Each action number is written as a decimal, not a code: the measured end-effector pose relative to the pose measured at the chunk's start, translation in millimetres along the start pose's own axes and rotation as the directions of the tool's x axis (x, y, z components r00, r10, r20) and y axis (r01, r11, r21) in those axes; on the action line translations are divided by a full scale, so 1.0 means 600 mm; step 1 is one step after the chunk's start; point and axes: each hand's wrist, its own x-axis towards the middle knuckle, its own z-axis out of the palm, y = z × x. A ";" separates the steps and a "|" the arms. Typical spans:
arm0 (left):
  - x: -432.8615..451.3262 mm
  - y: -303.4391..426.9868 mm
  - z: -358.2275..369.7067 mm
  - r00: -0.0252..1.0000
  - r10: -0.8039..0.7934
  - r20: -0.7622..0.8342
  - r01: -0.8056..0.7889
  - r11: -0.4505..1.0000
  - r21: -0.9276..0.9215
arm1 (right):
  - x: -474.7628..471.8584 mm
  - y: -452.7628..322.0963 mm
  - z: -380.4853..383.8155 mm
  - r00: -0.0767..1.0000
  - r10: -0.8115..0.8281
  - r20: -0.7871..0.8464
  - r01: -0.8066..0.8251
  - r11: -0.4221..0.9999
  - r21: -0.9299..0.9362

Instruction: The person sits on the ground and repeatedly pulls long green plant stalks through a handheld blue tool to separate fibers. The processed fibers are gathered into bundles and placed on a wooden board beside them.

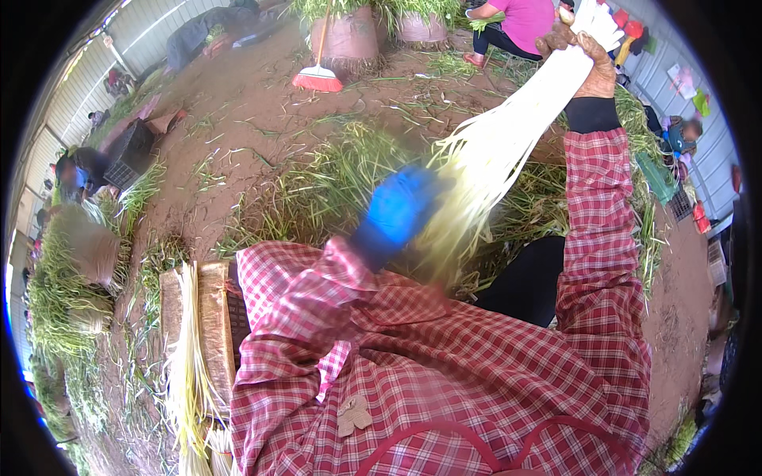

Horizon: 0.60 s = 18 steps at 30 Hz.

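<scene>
High at the right, my right hand (pixel 580 56) is closed around a bundle of white stalks (pixel 524 113) that looks like blanched garlic chives. The thick white ends stick up past my fingers. Downward to the left, the bundle fans out into thin yellowish leaves (pixel 455 220), blurred at their tips. My left hand (pixel 402 199), in a blue glove, is beside these leaves. Motion blur hides its fingers, so I cannot tell whether it grips any. Under both hands lies a heap of loose green leaves (pixel 333 178).
More pale stalks (pixel 190 345) lie on a board-topped crate (pixel 217 321) at my left. A red-bristled broom (pixel 318 77) stands before wrapped green bundles (pixel 345 35). A person in pink (pixel 527 24) crouches beyond; others sit along both walls. A black crate (pixel 132 153) is at far left.
</scene>
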 end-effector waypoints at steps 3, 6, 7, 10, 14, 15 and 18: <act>-0.005 -0.016 0.047 0.999 0.024 0.030 -0.032 0.947 0.319 | 0.002 -0.002 0.003 0.999 -0.016 0.045 0.013 0.998 0.055; -0.004 -0.050 0.059 0.984 -0.110 0.140 0.037 0.895 0.445 | 0.000 -0.008 -0.003 0.998 -0.041 -0.037 0.043 0.998 0.038; -0.006 -0.060 0.055 0.998 0.002 0.059 -0.027 0.909 0.416 | -0.003 -0.011 -0.007 0.995 -0.063 -0.074 0.064 0.998 0.012; -0.028 -0.101 -0.002 0.998 0.058 -0.019 -0.048 0.935 0.350 | -0.014 -0.026 -0.021 0.998 -0.041 -0.052 0.047 0.992 0.120; -0.093 -0.196 -0.157 0.987 -0.104 0.122 0.022 0.844 0.537 | -0.036 -0.052 -0.043 0.987 -0.080 -0.141 0.100 0.985 0.139; -0.118 -0.218 -0.195 0.977 -0.171 0.127 0.066 0.811 0.582 | -0.039 -0.057 -0.046 0.986 -0.085 -0.143 0.107 0.983 0.152; -0.167 -0.272 -0.285 0.700 -0.678 0.224 0.291 0.557 0.778 | -0.051 -0.073 -0.051 0.980 -0.109 -0.165 0.133 0.982 0.136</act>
